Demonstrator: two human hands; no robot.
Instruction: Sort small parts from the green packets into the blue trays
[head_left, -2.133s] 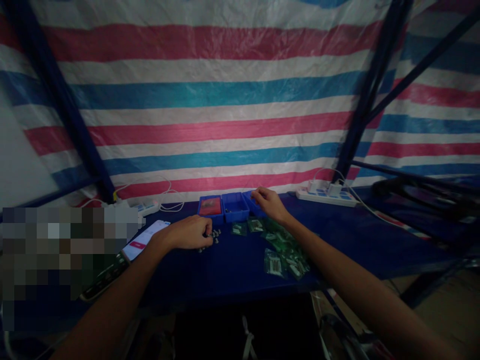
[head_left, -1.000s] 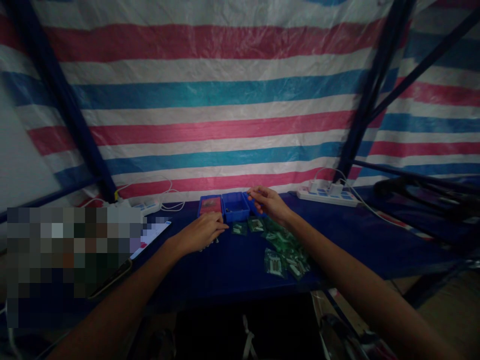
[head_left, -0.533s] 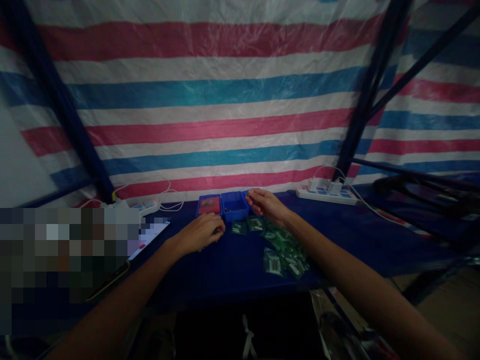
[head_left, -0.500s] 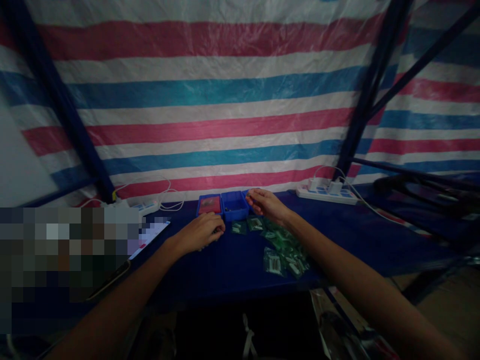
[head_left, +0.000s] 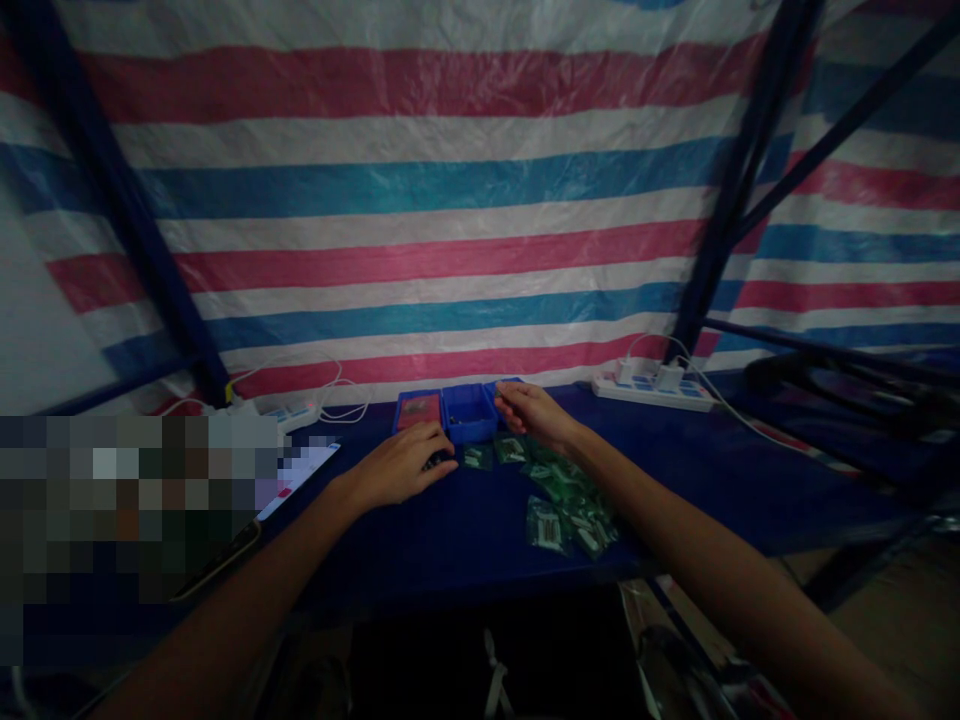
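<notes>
My left hand (head_left: pixel 401 465) rests palm down on the blue table, just in front of the red-filled bin (head_left: pixel 420 410). Its thumb stands apart from the fingers, and small dark pieces (head_left: pixel 433 462) show in the gap below. My right hand (head_left: pixel 534 412) is pinched closed over the front of the right-hand blue bin (head_left: pixel 501 383), mostly hidden behind it; what the fingertips hold is too small to name. Between the hands stands the middle blue bin (head_left: pixel 470 430), with a few small dark parts inside. Small clear bags of hardware (head_left: pixel 512 448) lie before the bins.
More bags (head_left: pixel 549 527) and a greenish plastic heap (head_left: pixel 559 475) lie under my right forearm. White power strips (head_left: pixel 652 390) with cables stand at the back on both sides. A lit screen (head_left: pixel 300 480) is at left. Striped sheeting (head_left: pixel 450 190) hangs behind the table (head_left: pixel 450 540).
My left thumb has stretched out from the fingers, and the hand has opened over the small dark pieces. My right hand stays pinched at the bin, shifted only slightly.
</notes>
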